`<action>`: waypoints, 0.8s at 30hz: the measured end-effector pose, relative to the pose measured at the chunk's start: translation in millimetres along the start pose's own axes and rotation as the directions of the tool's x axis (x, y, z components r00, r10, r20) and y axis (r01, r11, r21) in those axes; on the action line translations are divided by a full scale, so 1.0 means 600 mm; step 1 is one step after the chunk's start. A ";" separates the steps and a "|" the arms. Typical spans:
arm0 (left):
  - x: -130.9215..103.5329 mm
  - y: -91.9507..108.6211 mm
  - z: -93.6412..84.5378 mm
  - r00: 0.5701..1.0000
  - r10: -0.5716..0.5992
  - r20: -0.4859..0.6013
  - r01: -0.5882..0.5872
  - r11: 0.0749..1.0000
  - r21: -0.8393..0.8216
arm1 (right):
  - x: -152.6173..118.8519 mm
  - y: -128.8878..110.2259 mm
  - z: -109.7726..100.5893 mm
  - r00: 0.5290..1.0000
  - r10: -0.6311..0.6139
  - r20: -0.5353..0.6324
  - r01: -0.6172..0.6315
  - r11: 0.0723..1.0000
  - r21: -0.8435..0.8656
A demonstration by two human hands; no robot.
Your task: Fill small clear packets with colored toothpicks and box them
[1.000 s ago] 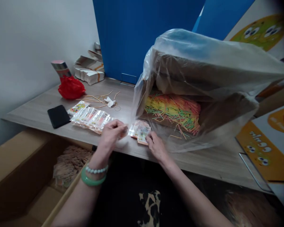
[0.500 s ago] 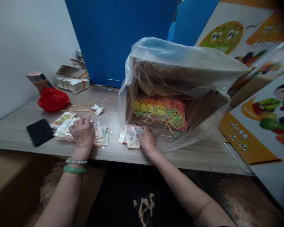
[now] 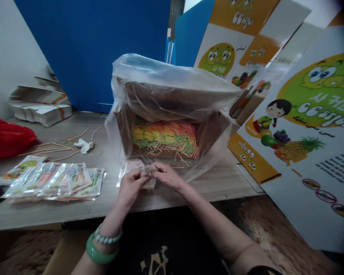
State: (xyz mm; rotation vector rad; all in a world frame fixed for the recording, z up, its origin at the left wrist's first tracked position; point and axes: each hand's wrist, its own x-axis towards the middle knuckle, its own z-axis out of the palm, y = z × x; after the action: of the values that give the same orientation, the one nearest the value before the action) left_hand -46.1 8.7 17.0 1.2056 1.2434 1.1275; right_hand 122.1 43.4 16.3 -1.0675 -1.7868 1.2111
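Note:
My left hand (image 3: 132, 185) and my right hand (image 3: 166, 176) meet in front of the carton, fingers pinched on a small clear plastic packet (image 3: 149, 172). Its contents are hard to make out. Beneath my fingers lie more printed packets (image 3: 130, 167), partly covered by the hands. To the left, a spread of packets (image 3: 60, 179) with coloured sticks inside overlaps on the table. Just beyond my hands, the open carton (image 3: 157, 152) lies with its mouth toward me, lined with a clear bag (image 3: 160, 68). Thin sticks (image 3: 166, 137) in yellow, pink, orange and green are heaped inside.
A red plastic bag (image 3: 10, 139) rests at the table's left. Near it are stacked folded cartons (image 3: 41, 109), loose tan sticks (image 3: 54, 147) and a crumpled white tissue (image 3: 84, 146). Large printed boxes (image 3: 301, 126) stand on the right. A blue panel (image 3: 94, 49) rises behind.
My left hand has left the spread of packets and joined my right hand, where both now grip a packet. The view has turned to the right.

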 end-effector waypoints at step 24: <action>-0.010 -0.022 0.049 0.988 -0.157 0.008 0.150 0.925 -0.348 | 0.173 0.060 -0.164 0.983 0.009 -0.183 -0.177 0.303 -0.936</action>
State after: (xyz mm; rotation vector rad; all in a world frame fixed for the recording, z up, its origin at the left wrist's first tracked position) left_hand -17.5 0.9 3.3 0.8178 1.0767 1.1855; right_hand 176.3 180.6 22.9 -1.8589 -2.3591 -0.1153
